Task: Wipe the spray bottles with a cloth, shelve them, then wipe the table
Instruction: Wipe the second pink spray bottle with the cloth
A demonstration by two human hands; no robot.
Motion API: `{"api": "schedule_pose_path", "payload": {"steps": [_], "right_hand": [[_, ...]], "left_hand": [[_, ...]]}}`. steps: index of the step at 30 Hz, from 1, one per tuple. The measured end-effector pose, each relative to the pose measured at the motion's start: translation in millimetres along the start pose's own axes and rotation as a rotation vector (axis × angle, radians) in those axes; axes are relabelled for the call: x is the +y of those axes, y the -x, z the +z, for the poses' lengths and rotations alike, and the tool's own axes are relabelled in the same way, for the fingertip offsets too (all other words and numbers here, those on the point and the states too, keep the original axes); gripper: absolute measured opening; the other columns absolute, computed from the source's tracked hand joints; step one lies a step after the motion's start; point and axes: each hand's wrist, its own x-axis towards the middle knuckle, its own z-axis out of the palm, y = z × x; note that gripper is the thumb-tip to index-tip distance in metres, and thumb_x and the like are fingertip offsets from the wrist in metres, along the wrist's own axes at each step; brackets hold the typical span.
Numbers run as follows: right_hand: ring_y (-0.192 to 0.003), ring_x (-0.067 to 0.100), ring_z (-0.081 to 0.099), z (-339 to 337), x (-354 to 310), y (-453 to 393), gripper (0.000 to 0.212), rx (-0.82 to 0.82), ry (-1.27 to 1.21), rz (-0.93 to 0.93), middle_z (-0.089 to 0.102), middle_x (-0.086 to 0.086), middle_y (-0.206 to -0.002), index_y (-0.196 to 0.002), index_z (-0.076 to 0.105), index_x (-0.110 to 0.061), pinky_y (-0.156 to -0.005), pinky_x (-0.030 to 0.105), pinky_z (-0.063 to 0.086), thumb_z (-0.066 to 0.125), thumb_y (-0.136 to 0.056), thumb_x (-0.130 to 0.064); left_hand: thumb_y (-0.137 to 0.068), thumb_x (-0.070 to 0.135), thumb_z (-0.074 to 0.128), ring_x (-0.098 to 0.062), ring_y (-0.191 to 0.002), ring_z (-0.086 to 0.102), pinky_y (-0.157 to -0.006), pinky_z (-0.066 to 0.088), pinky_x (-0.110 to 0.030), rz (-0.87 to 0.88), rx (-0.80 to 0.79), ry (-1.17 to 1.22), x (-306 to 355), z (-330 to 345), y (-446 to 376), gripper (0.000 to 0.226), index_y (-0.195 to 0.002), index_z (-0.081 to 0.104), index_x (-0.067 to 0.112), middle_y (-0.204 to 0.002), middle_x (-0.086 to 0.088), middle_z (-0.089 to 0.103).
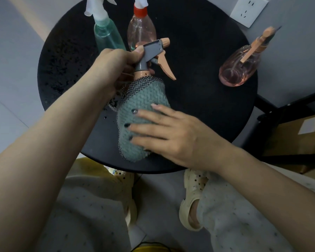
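Left hand (115, 64) grips the grey-and-peach trigger head of a spray bottle (153, 51) tilted over the round black bench (198, 51). Right hand (171, 135), fingers straight, presses a teal knitted cloth (144, 100) wrapped around the bottle's body. Green bottle (107, 35), red-capped clear bottle (141, 31) and pink bottle (238, 68) stand on the bench.

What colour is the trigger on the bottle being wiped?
Peach-orange trigger on a grey spray head; head view.

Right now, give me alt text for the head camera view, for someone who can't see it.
A left hand grips a spray bottle's grey trigger head while the right hand presses a green cloth around its body, above a round black table. Three more spray bottles stand on the table.
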Motion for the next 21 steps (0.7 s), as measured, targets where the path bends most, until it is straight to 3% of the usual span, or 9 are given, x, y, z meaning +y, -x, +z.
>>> {"api": "schedule_pose_path", "payload": {"steps": [5, 9, 11, 13, 15, 17, 21], "right_hand": [[-0.141, 0.021, 0.029, -4, 3, -1, 0.039, 0.116, -0.328, 0.479, 0.041, 0.007, -0.147, -0.135, 0.049, -0.009, -0.114, 0.033, 0.029, 0.043, -0.097, -0.011], [-0.140, 0.006, 0.024, -7, 0, -6, 0.045, 0.203, -0.601, 0.744, 0.031, 0.001, -0.152, -0.142, 0.039, -0.014, -0.111, 0.009, 0.018, 0.041, -0.098, -0.010], [-0.140, 0.010, 0.025, -5, -3, -6, 0.044, 0.191, -0.543, 0.692, 0.032, 0.003, -0.152, -0.142, 0.039, -0.012, -0.112, 0.015, 0.023, 0.042, -0.098, -0.013], [-0.141, 0.023, 0.028, -3, -6, -4, 0.043, 0.152, -0.387, 0.546, 0.037, 0.006, -0.149, -0.139, 0.044, -0.009, -0.109, 0.034, 0.036, 0.042, -0.096, -0.018], [-0.138, 0.032, 0.033, -1, -6, -1, 0.039, 0.103, -0.204, 0.365, 0.046, 0.008, -0.143, -0.132, 0.052, -0.008, -0.104, 0.043, 0.042, 0.045, -0.096, -0.021], [-0.136, 0.035, 0.035, 1, -4, 1, 0.035, 0.040, -0.063, 0.187, 0.052, 0.006, -0.138, -0.127, 0.058, -0.009, -0.106, 0.047, 0.038, 0.049, -0.096, -0.024], [-0.134, 0.030, 0.040, 6, -3, 1, 0.029, -0.040, 0.026, -0.052, 0.059, 0.001, -0.132, -0.118, 0.065, -0.012, -0.112, 0.051, 0.027, 0.052, -0.097, -0.025]], "left_hand": [[-0.085, 0.032, 0.067, -0.011, -0.059, 0.060, -0.063, 0.047, -0.022, -0.011, 0.041, -0.030, -2, 4, 0, 0.019, -0.077, 0.066, 0.015, -0.067, 0.003, 0.064], [-0.086, 0.029, 0.066, -0.016, -0.076, 0.069, -0.080, 0.057, -0.032, -0.026, 0.048, -0.015, -2, 4, 1, 0.019, -0.087, 0.065, 0.011, -0.082, -0.001, 0.070], [-0.083, 0.030, 0.068, -0.019, -0.077, 0.069, -0.085, 0.056, -0.036, -0.028, 0.047, -0.012, -2, 3, 0, 0.022, -0.089, 0.066, 0.009, -0.082, -0.003, 0.071], [-0.079, 0.033, 0.071, -0.023, -0.081, 0.068, -0.090, 0.053, -0.037, -0.029, 0.045, -0.014, -3, 2, -1, 0.026, -0.087, 0.068, 0.009, -0.083, -0.006, 0.070], [-0.073, 0.036, 0.072, -0.023, -0.078, 0.062, -0.083, 0.048, -0.035, -0.028, 0.055, -0.020, -2, 1, 1, 0.028, -0.084, 0.067, 0.010, -0.082, -0.007, 0.066], [-0.068, 0.038, 0.073, -0.021, -0.076, 0.055, -0.076, 0.042, -0.035, -0.030, 0.064, -0.024, -2, -1, 0, 0.034, -0.086, 0.065, 0.011, -0.082, -0.007, 0.062], [-0.080, 0.033, 0.071, -0.010, -0.054, 0.056, -0.062, 0.042, -0.025, -0.038, 0.102, -0.016, 1, -5, -2, 0.020, -0.076, 0.064, 0.014, -0.057, 0.005, 0.063]]}}
